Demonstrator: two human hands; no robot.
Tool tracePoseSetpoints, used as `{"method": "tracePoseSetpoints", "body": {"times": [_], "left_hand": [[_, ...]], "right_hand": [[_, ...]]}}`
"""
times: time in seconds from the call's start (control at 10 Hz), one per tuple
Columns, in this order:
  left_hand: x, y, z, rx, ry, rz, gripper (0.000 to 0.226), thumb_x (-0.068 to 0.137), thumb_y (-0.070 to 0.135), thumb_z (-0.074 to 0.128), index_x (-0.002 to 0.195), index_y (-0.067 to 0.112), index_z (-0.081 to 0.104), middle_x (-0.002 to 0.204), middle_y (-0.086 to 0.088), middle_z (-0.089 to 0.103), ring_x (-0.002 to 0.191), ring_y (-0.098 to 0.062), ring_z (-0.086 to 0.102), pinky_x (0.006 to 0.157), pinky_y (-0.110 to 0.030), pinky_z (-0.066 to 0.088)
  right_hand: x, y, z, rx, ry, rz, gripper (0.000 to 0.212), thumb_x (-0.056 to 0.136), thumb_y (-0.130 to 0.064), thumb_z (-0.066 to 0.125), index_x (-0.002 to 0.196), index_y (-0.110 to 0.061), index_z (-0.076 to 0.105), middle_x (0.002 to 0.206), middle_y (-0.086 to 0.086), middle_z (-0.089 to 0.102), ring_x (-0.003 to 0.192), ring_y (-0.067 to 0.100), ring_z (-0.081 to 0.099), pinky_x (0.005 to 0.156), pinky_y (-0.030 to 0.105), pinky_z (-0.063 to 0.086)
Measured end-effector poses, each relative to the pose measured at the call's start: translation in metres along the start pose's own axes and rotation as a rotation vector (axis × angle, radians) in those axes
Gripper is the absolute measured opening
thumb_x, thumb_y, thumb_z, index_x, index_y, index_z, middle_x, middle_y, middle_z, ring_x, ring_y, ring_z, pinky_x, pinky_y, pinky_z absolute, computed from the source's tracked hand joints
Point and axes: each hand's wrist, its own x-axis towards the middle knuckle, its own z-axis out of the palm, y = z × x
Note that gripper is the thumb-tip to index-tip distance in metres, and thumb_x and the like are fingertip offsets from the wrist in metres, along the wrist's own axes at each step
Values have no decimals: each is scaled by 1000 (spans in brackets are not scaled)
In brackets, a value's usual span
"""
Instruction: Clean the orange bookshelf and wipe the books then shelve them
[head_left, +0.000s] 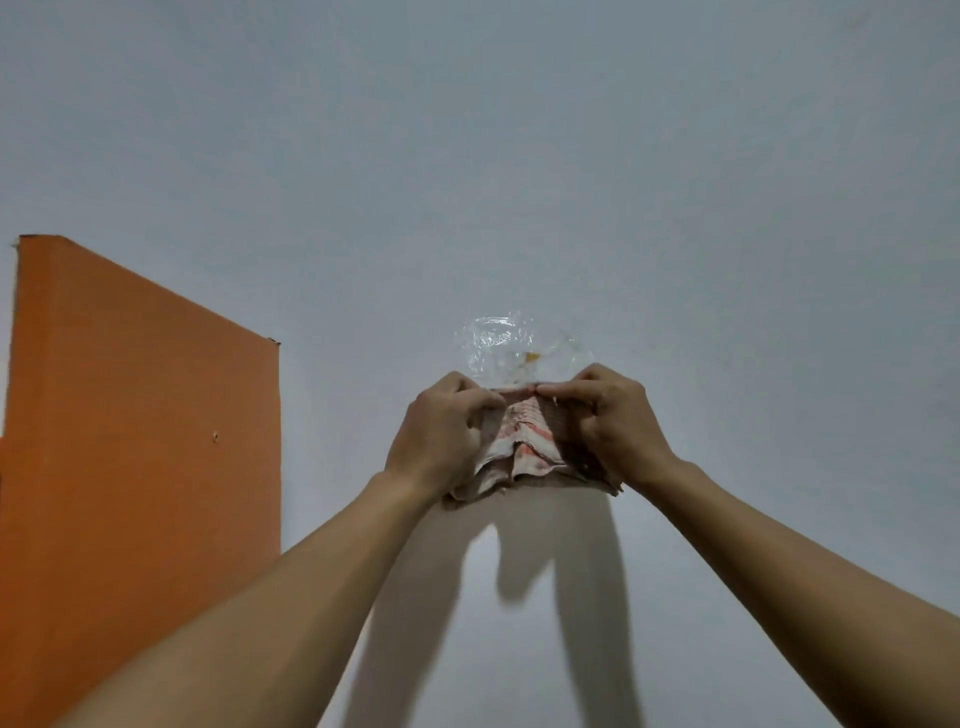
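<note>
At the left of the frame stands the orange bookshelf (140, 467), only its flat side panel showing against the pale wall (519, 156). Right of centre, the left hand (441, 436) and right hand (618, 426) both curl their fingers around a bunched, red-striped cloth (524, 447). Just above the cloth sits a crumpled clear plastic bag (509, 345); its contents are unclear.

Dim, soft picture; forearm shadows (519, 597) fall sharply on the wall (519, 156).

No text or label can be read anywhere.
</note>
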Motion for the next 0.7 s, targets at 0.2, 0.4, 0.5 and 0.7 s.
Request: {"method": "tracePoseSetpoints", "body": {"times": [0.2,0.4,0.5,0.7], "left_hand": [[20,-8,15,140,-27,-89,34,87,12,65,116,28,74,95,-2,58,87,-27,61,77,-39,54],[-16,-3,31,44,20,-158,28,93,28,59,117,27,73,89,0,50,79,-21,55,71,-32,48],[-47,7,48,-51,41,-280,26,91,11,58,107,21,75,88,1,52,76,-15,52,68,-22,37],[-175,10,77,-275,98,-721,32,89,-1,58,81,27,71,88,6,64,77,-3,61,71,-9,45]], "right_hand": [[15,12,19,45,-25,48,46,86,11,53,113,-20,75,86,5,59,75,14,55,66,7,39],[-14,13,27,236,-38,179,39,89,4,56,108,-23,77,94,-4,70,84,-5,61,75,2,41],[-43,12,36,375,-17,311,31,92,-3,56,97,-26,76,87,-7,75,80,5,69,71,26,55],[-143,-10,62,454,-192,632,21,94,-7,59,89,-24,71,78,0,72,72,13,67,73,36,57]]}}
